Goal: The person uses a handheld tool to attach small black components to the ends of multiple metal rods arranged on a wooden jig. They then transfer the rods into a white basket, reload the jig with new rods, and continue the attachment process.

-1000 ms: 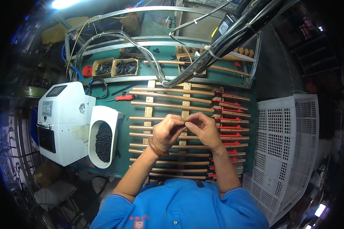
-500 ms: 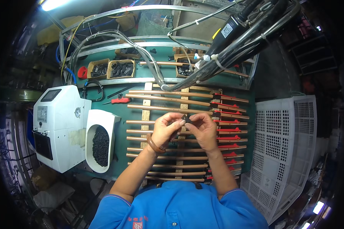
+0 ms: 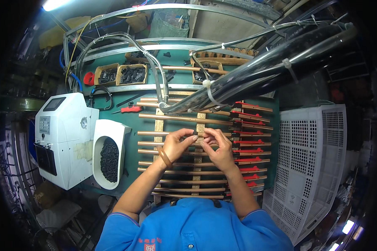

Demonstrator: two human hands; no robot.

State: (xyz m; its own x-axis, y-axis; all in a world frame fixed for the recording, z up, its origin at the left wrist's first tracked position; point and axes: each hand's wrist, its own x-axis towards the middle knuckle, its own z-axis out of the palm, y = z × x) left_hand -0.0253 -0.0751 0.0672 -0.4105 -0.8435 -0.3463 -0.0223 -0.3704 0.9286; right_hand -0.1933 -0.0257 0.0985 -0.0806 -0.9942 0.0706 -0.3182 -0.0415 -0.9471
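Observation:
Over the middle of the workbench my left hand (image 3: pixel 178 144) pinches a small black part (image 3: pixel 195 132) between thumb and fingertips. Just right of it is my right hand (image 3: pixel 218 147), its fingers drawn together; whatever they hold is hidden or too small to name. Both hands are above a row of copper-coloured rods (image 3: pixel 171 117) lying side by side across pale wooden strips (image 3: pixel 158 125). At their right ends the rods carry black pieces and red clips (image 3: pixel 250 142).
A white machine (image 3: pixel 67 138) with a trough of small black pieces (image 3: pixel 109 161) stands left. Behind are a red-handled screwdriver (image 3: pixel 132 109) and cardboard boxes of black parts (image 3: pixel 132 74). Thick black cables (image 3: pixel 255 75) hang over the bench's far right. A white perforated crate (image 3: pixel 295 163) stands right.
My hands have shifted slightly left and come a little apart, with the black part staying in my left fingers. The hanging cable bundle has swung nearer, over the far rods.

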